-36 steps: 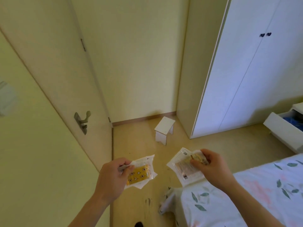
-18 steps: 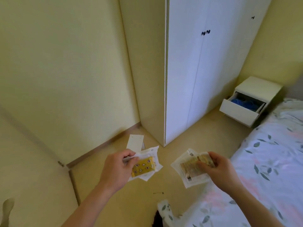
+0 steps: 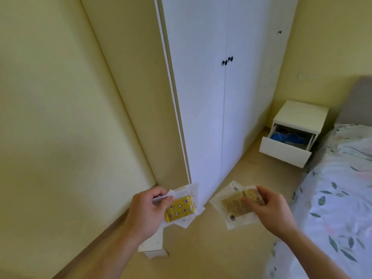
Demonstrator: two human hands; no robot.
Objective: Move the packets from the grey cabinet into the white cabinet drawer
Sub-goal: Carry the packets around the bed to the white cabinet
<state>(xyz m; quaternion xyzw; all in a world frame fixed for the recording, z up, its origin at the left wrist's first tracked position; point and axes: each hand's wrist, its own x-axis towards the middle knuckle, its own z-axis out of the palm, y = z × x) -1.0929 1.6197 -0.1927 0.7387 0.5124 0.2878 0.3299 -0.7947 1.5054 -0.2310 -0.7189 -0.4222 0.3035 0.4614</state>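
A tall white wardrobe [image 3: 221,87] fills the middle of the room, its two doors closed, small dark knobs [image 3: 227,61] side by side where they meet. Pale yellow walls [image 3: 50,97] run off to its left and behind it on the right. Along the right edge lies a bed [image 3: 338,188] under a white cover printed with leaves, a grey headboard [image 3: 356,101] at its far end. Between the wardrobe and the bed stands a small white cabinet [image 3: 302,114], and its drawer [image 3: 285,151] is pulled out, with something blue [image 3: 281,137] lying inside. Low on the floor, just below the left arm, a little white stool [image 3: 154,243] pokes out.

Both arms reach forward over the tan floor [image 3: 251,174], well short of the open drawer. The left hand [image 3: 147,210] has its thumb and fingers curled round a clear packet [image 3: 181,207] with a yellow patterned pack inside; a second clear packet seems to sit behind it. The right hand [image 3: 275,210] pinches a small sheaf of clear packets [image 3: 233,206], thumb pressed on top, the front one showing a brownish-gold insert. How many are in that bundle I can't make out. The two hands are held apart, both bundles in the air, near the wardrobe's bottom corner.
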